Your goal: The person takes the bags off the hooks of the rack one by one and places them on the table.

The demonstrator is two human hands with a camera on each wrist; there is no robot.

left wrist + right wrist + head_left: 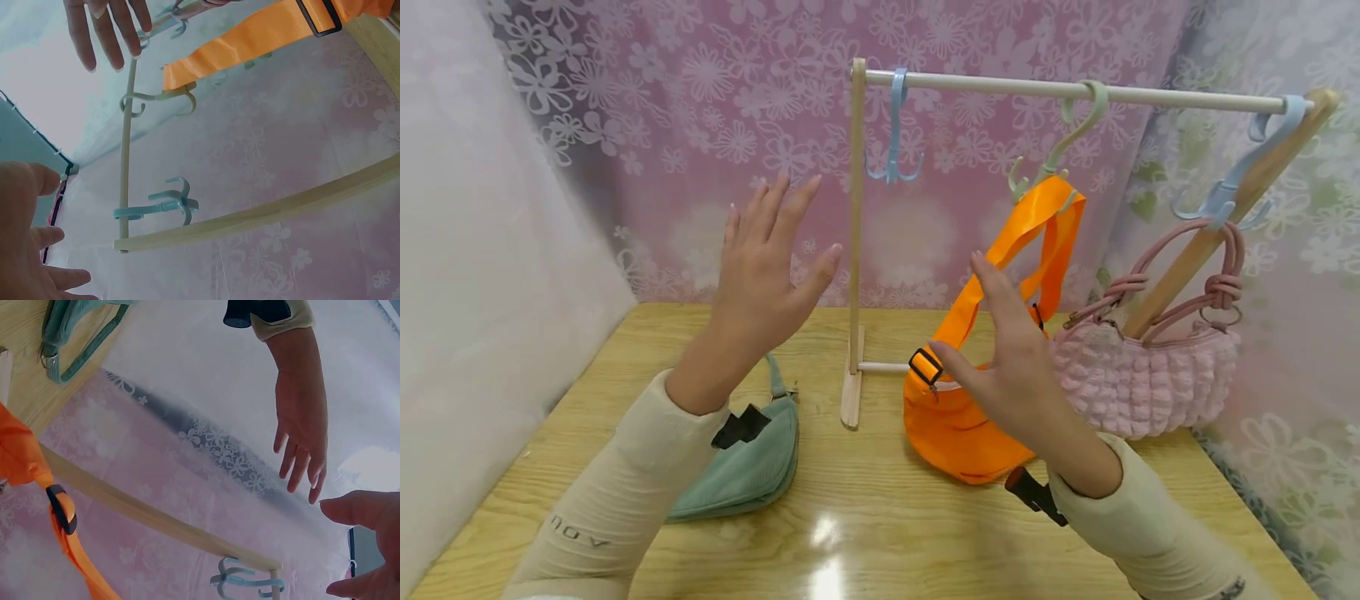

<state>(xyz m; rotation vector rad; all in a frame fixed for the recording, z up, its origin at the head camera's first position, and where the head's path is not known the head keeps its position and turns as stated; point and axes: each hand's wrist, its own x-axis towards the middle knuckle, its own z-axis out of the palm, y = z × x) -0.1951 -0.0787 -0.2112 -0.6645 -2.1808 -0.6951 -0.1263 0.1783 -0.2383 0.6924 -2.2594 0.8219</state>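
Note:
My left hand [758, 283] is raised above the table, fingers straight and thumb spread, holding nothing. Below its wrist lies a green shoulder bag [752, 467], partly covered by the sleeve. My right hand [1018, 367] is held up with its fingers extended, in front of an orange bag [970, 442] in the head view. That bag's strap [244, 47] hangs from a green hook [1078, 125], and its body reaches down near the tabletop. A pink ruched handbag [1150, 375] hangs by its handles from a blue hook [1232, 183] at the right.
A rack with a pale rail [985, 84] and a wooden post [856, 225] stands on the wooden table [865, 517]. One blue hook [895, 133] on the rail's left carries nothing. Flowered cloth [722, 100] hangs behind; a white curtain [490, 208] borders the left.

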